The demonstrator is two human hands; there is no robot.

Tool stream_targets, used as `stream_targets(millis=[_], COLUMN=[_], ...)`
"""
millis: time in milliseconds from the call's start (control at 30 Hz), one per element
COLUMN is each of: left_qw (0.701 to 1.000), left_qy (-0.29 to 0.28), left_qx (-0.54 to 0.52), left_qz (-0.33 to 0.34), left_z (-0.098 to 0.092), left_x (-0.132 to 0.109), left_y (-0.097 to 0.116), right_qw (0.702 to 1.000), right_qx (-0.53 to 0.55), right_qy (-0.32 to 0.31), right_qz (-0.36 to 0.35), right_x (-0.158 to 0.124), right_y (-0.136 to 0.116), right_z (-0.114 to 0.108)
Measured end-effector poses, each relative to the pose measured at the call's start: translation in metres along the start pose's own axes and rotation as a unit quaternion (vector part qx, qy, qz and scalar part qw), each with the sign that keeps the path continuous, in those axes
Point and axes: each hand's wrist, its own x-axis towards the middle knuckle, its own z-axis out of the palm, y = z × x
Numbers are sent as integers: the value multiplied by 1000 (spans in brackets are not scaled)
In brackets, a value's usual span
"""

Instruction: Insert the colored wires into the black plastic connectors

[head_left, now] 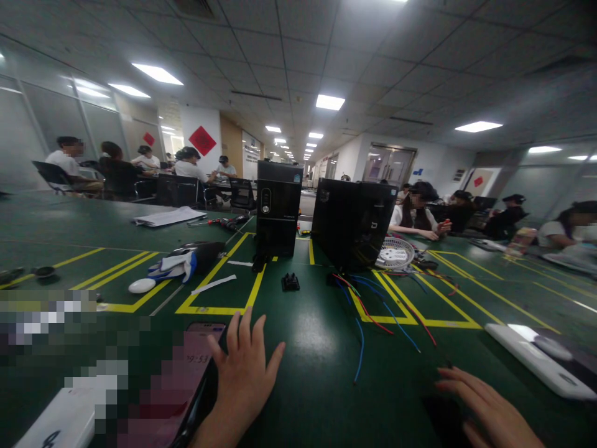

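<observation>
My left hand (243, 367) is spread over the green table beside a phone (180, 379) with a lit screen; no object shows in its fingers. The thumb and palm are near the phone's right edge, and touching or apart I cannot tell. My right hand (487, 401) reaches in at the lower right, fingers stretched, a dark shadow below it and nothing visibly held. Between and beyond the hands lie a small black plastic part (290, 283) and loose red and blue wires (361, 348).
Two black computer towers (278, 211) stand ahead. A white round basket (395, 254) sits right of them. Gloves (175, 267), papers (168, 216) and yellow tape outlines (212, 310) lie leftward. A white device (536, 361) is at right. Several people sit at other tables.
</observation>
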Motion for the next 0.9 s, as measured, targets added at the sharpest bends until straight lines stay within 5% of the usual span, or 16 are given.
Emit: stream_targets(millis=[200, 467, 633, 900], left_qw=[987, 959, 955, 956], left_qy=[20, -56, -59, -35], left_qx=[-86, -173, -202, -218], left_qz=[135, 219, 207, 195], left_z=[12, 15, 13, 16], left_x=[-26, -27, -22, -23], left_y=[18, 19, 19, 20], right_qw=[999, 985, 984, 980], right_qx=[36, 38, 49, 117], right_qy=[-4, -69, -78, -159], right_qz=[34, 153, 155, 26], right_x=[66, 144, 145, 104], right_y=[-73, -126, -139, -151], right_z=[-23, 23, 27, -6])
